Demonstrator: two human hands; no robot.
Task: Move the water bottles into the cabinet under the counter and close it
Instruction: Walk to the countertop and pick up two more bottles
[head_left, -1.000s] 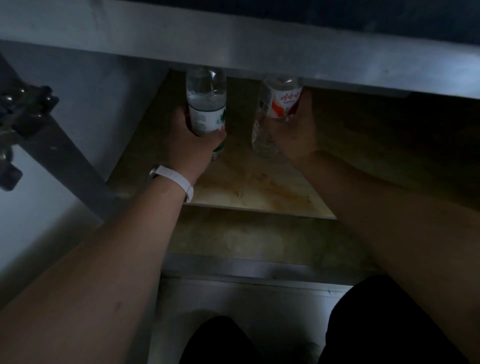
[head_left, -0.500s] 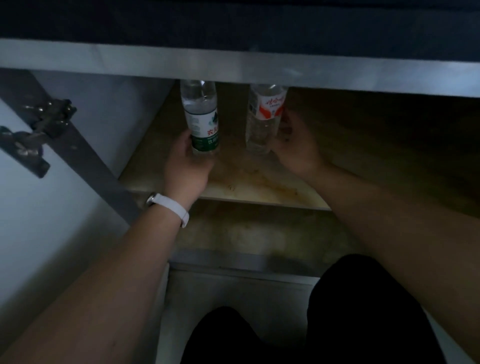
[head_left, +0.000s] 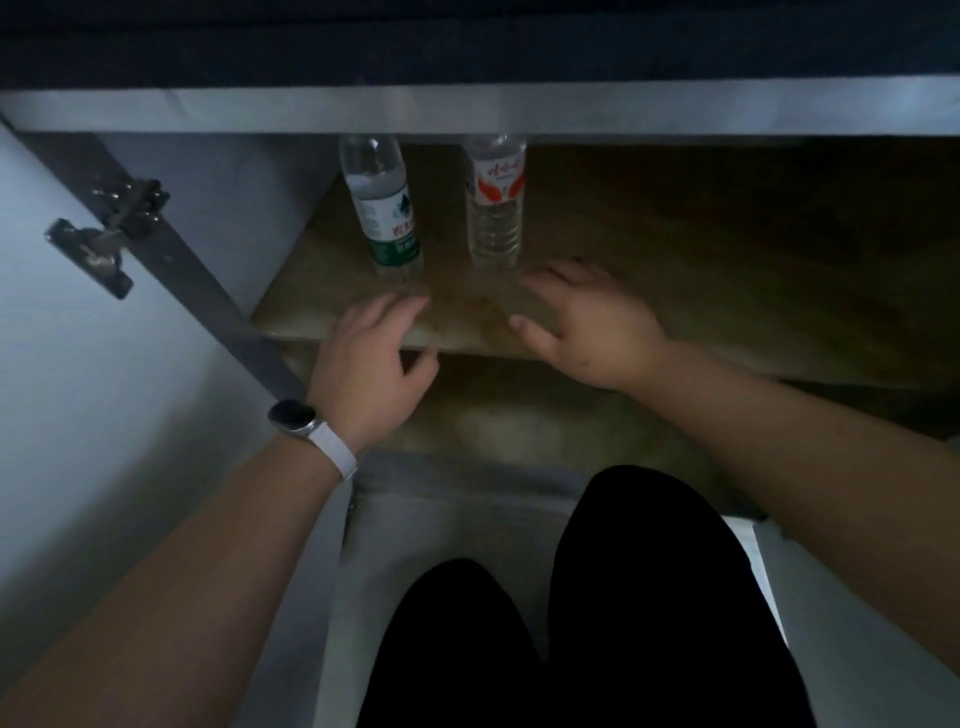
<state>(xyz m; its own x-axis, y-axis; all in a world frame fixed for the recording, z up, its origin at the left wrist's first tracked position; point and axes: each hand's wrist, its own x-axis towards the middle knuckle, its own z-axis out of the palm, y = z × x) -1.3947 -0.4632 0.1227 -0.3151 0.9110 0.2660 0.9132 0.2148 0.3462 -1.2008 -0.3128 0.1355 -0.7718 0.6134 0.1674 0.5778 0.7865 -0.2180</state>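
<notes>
On the cabinet shelf (head_left: 675, 291) both bottles (head_left: 387, 208) (head_left: 493, 202) stand upright; the left hand (head_left: 363, 364) and right hand (head_left: 587, 327) hover open, each grip empty. A careless knock could topple them.

Both forearms extend forward. Left hand (head_left: 370, 358) and right hand (head_left: 587, 322) are empty, palms down, fingers loosely spread.

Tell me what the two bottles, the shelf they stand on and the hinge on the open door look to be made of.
Green-label bottle and red-label bottle: clear thin plastic, judging by see-through walls and the red one's ribbed lower body. Shelf: likely wood or laminate board, matte brown, blotchy stains near the front edge. Hinge: metal, dull grey with glints on its screws.
</notes>
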